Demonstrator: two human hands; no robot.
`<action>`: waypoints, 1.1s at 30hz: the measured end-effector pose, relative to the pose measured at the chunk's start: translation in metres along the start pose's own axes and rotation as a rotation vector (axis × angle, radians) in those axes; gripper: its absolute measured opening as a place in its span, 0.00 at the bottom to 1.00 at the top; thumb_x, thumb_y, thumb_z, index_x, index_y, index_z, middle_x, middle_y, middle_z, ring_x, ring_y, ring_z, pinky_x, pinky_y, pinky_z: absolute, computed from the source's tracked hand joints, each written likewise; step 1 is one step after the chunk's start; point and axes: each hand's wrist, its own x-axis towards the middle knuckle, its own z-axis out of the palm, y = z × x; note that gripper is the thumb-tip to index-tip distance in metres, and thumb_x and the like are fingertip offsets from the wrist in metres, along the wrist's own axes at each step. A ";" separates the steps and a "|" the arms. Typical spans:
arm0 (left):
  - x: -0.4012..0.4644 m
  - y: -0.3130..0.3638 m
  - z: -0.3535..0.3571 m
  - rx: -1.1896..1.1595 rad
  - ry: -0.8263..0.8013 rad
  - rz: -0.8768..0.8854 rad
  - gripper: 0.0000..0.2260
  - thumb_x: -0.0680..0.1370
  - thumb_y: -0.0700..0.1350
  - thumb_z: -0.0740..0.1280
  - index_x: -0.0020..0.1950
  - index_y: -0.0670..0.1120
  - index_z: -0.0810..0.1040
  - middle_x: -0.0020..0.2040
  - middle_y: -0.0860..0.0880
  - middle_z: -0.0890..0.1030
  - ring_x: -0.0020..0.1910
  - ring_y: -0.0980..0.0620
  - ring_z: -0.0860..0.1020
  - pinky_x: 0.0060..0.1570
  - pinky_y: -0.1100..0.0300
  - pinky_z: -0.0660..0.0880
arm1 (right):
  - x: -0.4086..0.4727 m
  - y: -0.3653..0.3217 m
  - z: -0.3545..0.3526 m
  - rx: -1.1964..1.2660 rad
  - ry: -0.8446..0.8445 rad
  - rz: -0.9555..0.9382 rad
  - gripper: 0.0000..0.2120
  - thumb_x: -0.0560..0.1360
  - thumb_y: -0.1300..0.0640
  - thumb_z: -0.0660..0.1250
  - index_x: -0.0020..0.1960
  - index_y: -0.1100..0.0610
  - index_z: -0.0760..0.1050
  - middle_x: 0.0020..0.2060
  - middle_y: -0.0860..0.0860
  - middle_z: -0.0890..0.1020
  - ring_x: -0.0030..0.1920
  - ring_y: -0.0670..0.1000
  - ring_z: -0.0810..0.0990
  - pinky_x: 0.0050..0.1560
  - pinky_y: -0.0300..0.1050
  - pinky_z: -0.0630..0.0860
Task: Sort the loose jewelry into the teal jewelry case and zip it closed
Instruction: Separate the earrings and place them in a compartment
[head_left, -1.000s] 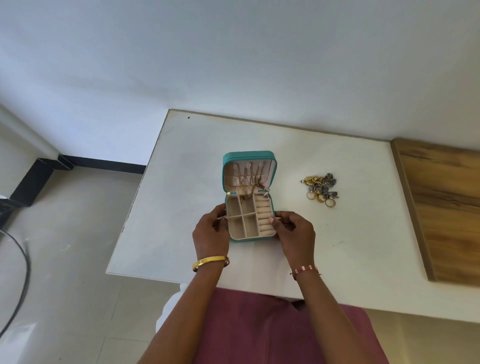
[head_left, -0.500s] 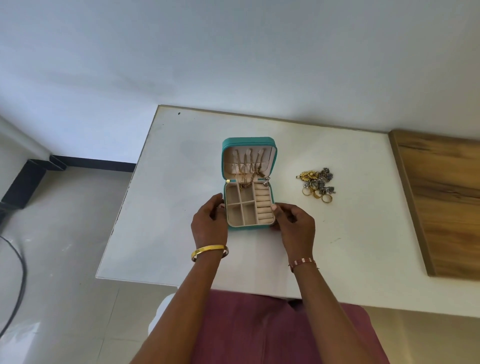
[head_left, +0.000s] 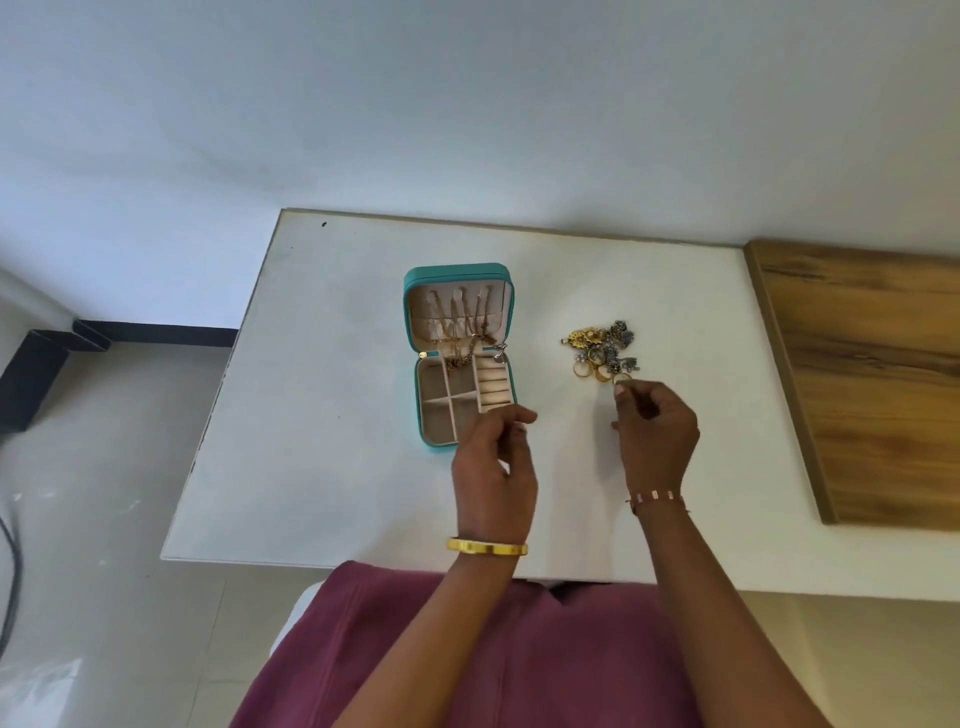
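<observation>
The teal jewelry case (head_left: 418, 410) lies open on the white table, its lid standing up with thin gold chains (head_left: 464, 332) hanging inside. The beige compartments in its base look empty. A pile of loose jewelry (head_left: 602, 345), gold and silver rings and charms, lies to the right of the case. My right hand (head_left: 657, 436) is at the pile's near edge, thumb and forefinger pinched on a gold ring (head_left: 621, 379). My left hand (head_left: 493, 467) hovers over the case's near right corner, fingers loosely curled and apart, holding nothing.
The white table (head_left: 322, 415) ends at a left edge and a near edge close to my lap. A wooden board (head_left: 872, 384) adjoins the table on the right. A wall runs behind the table. Floor and a black cable are at the left.
Both hands have let go of the case. My right hand has moved right to the jewelry pile, and my left hand has lifted and shifted right over the case's near corner.
</observation>
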 end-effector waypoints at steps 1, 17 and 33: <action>0.001 0.002 0.008 0.004 -0.035 -0.001 0.10 0.74 0.35 0.61 0.45 0.47 0.78 0.42 0.59 0.75 0.41 0.66 0.74 0.37 0.76 0.70 | 0.008 0.000 -0.001 -0.049 0.004 -0.049 0.04 0.73 0.64 0.67 0.46 0.60 0.80 0.41 0.58 0.81 0.38 0.54 0.78 0.45 0.40 0.78; 0.001 -0.007 0.040 0.083 -0.284 -0.181 0.12 0.76 0.35 0.61 0.57 0.44 0.77 0.53 0.48 0.81 0.49 0.60 0.75 0.45 0.82 0.67 | 0.015 0.010 0.012 -0.391 -0.212 -0.282 0.09 0.72 0.64 0.67 0.53 0.61 0.79 0.46 0.60 0.74 0.48 0.58 0.75 0.47 0.39 0.68; -0.014 -0.019 0.026 -0.029 -0.240 -0.358 0.12 0.77 0.35 0.60 0.58 0.44 0.77 0.47 0.51 0.80 0.43 0.65 0.77 0.46 0.79 0.71 | 0.000 0.010 -0.007 -0.257 -0.197 -0.147 0.16 0.73 0.64 0.67 0.61 0.58 0.75 0.45 0.55 0.72 0.40 0.49 0.72 0.44 0.34 0.68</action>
